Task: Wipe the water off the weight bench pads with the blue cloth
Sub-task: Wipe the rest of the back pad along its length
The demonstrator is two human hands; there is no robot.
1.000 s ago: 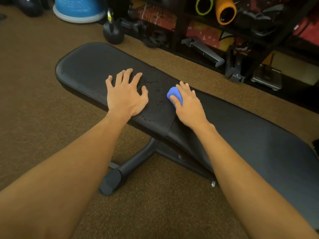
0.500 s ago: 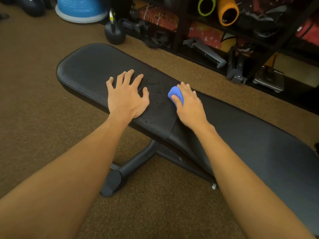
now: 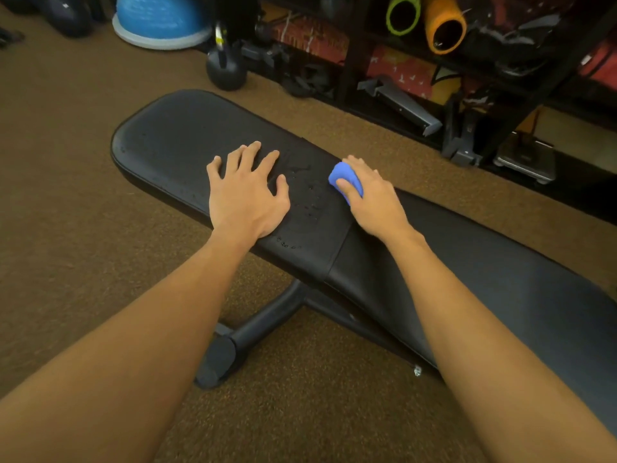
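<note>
A black weight bench runs from upper left to lower right, with a seat pad (image 3: 173, 142) on the left and a long back pad (image 3: 500, 289) on the right. Water droplets (image 3: 309, 195) dot the seat pad near the seam. My left hand (image 3: 247, 195) rests flat on the seat pad with fingers spread. My right hand (image 3: 374, 198) grips a bunched blue cloth (image 3: 345, 180) and presses it on the pad by the seam, just right of the droplets. Most of the cloth is hidden under my fingers.
Brown carpet (image 3: 66, 228) surrounds the bench. The bench's black foot bar (image 3: 240, 342) sticks out toward me. Behind stand a kettlebell (image 3: 225, 68), a blue balance dome (image 3: 160, 18), a dark shelf rack (image 3: 500, 105) with green and orange foam rollers, and a scale (image 3: 526, 160).
Both hands stay in nearly the same places on the pad. The cloth hand has barely shifted; the view moved slightly.
</note>
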